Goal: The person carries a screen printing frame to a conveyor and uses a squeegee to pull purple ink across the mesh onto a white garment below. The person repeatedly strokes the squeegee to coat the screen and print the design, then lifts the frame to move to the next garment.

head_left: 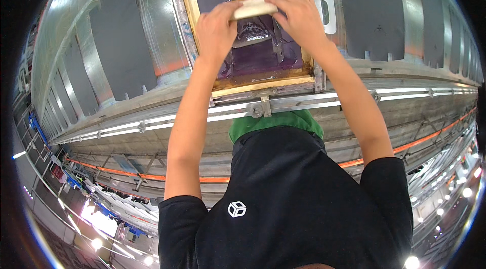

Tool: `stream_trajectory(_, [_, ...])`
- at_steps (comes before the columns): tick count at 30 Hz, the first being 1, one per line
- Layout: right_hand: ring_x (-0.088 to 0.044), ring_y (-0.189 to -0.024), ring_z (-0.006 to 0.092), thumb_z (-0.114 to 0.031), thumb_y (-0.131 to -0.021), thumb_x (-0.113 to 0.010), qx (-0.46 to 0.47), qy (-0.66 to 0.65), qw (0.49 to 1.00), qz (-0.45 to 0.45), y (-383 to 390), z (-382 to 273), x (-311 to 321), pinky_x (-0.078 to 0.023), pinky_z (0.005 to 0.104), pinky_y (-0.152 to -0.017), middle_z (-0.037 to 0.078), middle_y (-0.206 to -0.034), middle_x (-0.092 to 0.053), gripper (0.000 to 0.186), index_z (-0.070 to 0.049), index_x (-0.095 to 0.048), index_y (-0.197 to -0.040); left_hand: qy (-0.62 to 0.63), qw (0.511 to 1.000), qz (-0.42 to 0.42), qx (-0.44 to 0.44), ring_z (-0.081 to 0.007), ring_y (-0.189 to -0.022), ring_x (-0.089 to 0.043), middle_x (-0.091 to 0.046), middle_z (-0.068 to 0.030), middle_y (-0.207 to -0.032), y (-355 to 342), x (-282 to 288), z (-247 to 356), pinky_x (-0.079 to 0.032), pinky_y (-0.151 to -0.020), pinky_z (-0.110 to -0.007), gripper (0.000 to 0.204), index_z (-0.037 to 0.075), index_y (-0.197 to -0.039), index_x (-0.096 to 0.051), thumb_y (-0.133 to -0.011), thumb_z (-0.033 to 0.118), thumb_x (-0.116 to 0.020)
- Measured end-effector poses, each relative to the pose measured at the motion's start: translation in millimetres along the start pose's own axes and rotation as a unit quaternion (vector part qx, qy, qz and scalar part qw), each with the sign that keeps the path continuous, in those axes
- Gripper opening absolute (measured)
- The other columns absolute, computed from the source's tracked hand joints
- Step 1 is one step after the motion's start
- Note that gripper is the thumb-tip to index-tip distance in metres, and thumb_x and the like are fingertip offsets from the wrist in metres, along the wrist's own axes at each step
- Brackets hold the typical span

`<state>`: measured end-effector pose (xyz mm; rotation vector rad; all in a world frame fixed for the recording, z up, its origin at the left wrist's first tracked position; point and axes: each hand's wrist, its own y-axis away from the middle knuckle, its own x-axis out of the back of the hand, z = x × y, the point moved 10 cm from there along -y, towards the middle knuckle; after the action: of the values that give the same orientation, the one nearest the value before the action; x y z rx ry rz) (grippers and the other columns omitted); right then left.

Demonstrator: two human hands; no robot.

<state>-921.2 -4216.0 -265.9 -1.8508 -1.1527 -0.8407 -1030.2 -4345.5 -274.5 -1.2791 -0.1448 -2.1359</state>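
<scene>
Both my hands grip a pale squeegee (253, 8) over a screen printing frame (217, 87) with yellowish edges. My left hand (217, 28) is closed round the squeegee's left end, and my right hand (296, 18) round its right end. Below the squeegee, the purple screen (253, 61) carries dark, wet ink and a light-lined design, partly hidden by the tool. A white handle (329, 13) sits at the frame's right side.
A long metal table (157, 61) holds dark grey fabric panels (116, 41) on both sides of the frame. A metal rail (309, 101) runs along its near edge, with an orange bar (116, 170) lower down. Lights hang at the periphery.
</scene>
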Motion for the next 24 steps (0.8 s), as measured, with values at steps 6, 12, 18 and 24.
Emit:
stream_trajectory(6, [-0.060,-0.105,0.0302,-0.009,-0.079,-0.074,-0.045,-0.043,0.997,-0.052,54,-15,-15,-0.048,0.0421,-0.092,0.007,-0.118,-0.069,0.038,-0.009,-0.069,-0.116,-0.020,0.998,-0.062,0.009,-0.0226,-0.094,-0.069,-0.074,-0.0014,-0.109,46,-15,10,-0.044,-0.073,-0.040,0.030,0.014,-0.107,-0.072,-0.083,0.000,-0.061])
stream_trajectory(12, [-0.058,-0.113,0.0316,-0.022,-0.081,-0.082,-0.067,-0.155,0.983,-0.077,105,-18,-2,-0.046,0.0432,-0.099,0.011,-0.126,-0.064,0.045,-0.009,-0.069,-0.122,-0.030,0.998,-0.063,-0.001,-0.0224,-0.120,-0.065,-0.073,-0.0013,-0.121,121,-9,35,-0.046,-0.084,-0.039,0.035,0.013,-0.115,-0.069,-0.083,0.000,-0.065])
stream_trajectory(18, [-0.062,-0.091,0.0225,-0.035,-0.096,-0.070,-0.284,-0.140,0.938,0.141,63,165,13,-0.050,0.0346,-0.084,0.011,-0.097,-0.067,0.041,-0.012,-0.066,-0.129,-0.040,0.996,-0.070,-0.027,-0.0223,-0.127,-0.061,-0.070,-0.0014,-0.129,126,-11,39,-0.046,-0.089,-0.040,0.045,0.014,-0.120,-0.069,-0.079,-0.002,-0.066])
stream_trajectory(24, [-0.070,-0.093,0.0311,-0.033,-0.098,-0.062,-0.361,-0.117,0.914,0.147,41,160,26,-0.051,0.0393,-0.084,0.017,-0.101,-0.073,0.028,-0.016,-0.073,-0.118,-0.032,0.998,-0.048,-0.033,-0.0224,-0.130,-0.059,-0.065,-0.0002,-0.137,157,-1,39,-0.044,-0.093,-0.041,0.050,0.016,-0.126,-0.066,-0.078,0.004,-0.070])
